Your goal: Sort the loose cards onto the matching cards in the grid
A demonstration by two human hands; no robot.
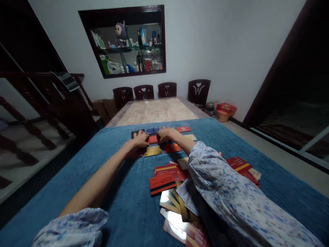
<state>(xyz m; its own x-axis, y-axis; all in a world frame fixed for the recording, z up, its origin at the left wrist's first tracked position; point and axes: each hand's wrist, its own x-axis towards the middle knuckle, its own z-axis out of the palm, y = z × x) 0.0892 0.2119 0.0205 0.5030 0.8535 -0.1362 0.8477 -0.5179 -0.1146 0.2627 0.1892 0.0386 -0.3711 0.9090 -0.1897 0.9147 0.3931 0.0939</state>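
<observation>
Both hands reach to the far part of the blue cloth (123,192), one on either side of a red card (153,139). My left hand (141,139) has its fingers bent down at the card's left edge. At the right edge my right hand (165,134) grips with curled fingers, hiding part of what lies under it. Around them are rows of flat cards: a black card (136,132), blue cards (152,130), a gold card (153,151), a red-and-gold card (172,148), a cream card (190,137) and another red card (183,129).
Nearer me lies a loose pile with an orange-red card (162,182) and gold cards (171,200), partly under my right sleeve (218,181). More red cards (239,164) lie to the right. Beyond the cloth are the pale tabletop (161,109) and several dark chairs (199,91).
</observation>
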